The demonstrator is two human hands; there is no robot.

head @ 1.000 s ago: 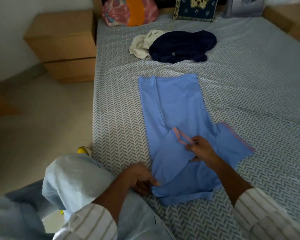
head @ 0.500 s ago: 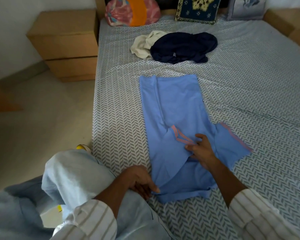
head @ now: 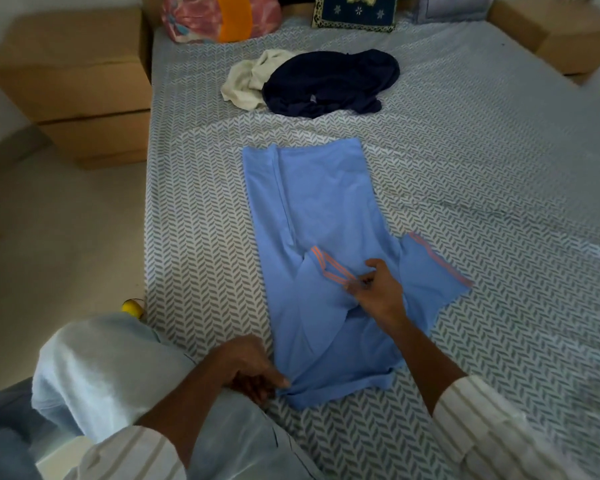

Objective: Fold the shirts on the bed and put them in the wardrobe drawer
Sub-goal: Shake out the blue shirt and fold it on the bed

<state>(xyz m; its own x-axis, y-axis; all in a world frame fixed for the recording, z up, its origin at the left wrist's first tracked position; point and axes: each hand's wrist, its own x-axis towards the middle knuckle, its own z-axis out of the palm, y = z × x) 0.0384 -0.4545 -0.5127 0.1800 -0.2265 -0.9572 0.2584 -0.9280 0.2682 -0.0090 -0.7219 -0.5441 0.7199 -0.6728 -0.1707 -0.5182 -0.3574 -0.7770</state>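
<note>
Herringbone-patterned grey and white bed sheet [head: 499, 202] fills most of your view, with a light wooden bedside cabinet [head: 73, 84] standing off its left edge on the pale floor. No writing or brand can be read on anything here. Your left hand [head: 253, 368] rests at the near corner of the light blue shirt with orange-striped sleeve cuffs [head: 323, 209], fingers curled and pinching its shoulder edge against the bed. That shirt lies flat in the middle of the bed, its left side already folded inward. Your right hand [head: 378, 289] pinches the striped cuff of the folded-in sleeve on top of the shirt body; a second ago that sleeve stood slightly raised, and now it lies pressed flatter and drawn further across. Beyond the shirt, a crumpled cream garment [head: 246, 81] touches a crumpled navy garment [head: 333, 81] near the pillows.
</note>
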